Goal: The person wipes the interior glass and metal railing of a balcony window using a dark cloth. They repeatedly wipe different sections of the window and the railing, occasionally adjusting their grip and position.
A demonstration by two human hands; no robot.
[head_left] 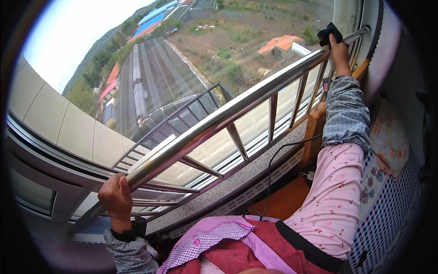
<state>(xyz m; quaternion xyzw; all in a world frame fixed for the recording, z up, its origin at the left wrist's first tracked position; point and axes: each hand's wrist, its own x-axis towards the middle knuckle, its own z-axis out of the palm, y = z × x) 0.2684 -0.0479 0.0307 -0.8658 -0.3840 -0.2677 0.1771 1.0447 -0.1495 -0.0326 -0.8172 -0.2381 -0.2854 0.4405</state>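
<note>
A shiny metal handrail [228, 111] slants across the view in front of a window, rising to the right. My left hand [116, 197] is closed around its lower left end, the thumb lying along the top. At the far right end my right hand [338, 55] grips a dark cloth [329, 34], which is bunched against the rail. That hand's fingers are partly hidden by the cloth. Upright metal bars [236, 140] run from the handrail down towards the window sill.
Beneath the bars runs a speckled stone sill [260, 160]. A black cable [279, 154] loops in front of it, near a wooden post [315, 125]. On the right lies a patterned cushion [390, 137] beside a checked cloth [388, 219]. Outside stands a dark metal railing [191, 112].
</note>
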